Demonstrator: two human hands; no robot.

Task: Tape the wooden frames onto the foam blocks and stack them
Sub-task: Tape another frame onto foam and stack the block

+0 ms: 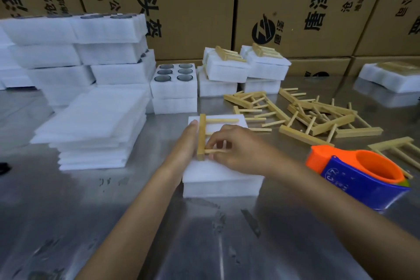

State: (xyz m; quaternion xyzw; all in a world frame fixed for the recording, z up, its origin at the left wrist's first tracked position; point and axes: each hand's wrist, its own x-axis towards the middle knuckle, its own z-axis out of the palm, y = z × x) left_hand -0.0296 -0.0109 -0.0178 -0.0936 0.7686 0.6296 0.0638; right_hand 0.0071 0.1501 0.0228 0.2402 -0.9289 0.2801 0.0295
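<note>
Lying on the foam block [221,171] at centre of the steel surface [91,223], the wooden frame [201,136] is steadied: left hand [185,143] flat against its bar, fingers straight; right hand [236,149] apparently pinching a lower dowel. Tape dispenser [359,177] stands right.

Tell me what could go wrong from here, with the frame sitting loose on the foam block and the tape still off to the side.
1. The wooden frame is untaped; only the left hand and right hand steady it on the foam block. Letting go to fetch the tape dispenser may let it shift.
2. The right arm lies close by the dispenser, so reaching back could knock it.
3. The loose frames lie tangled nearby; a sweep could drag them.
</note>
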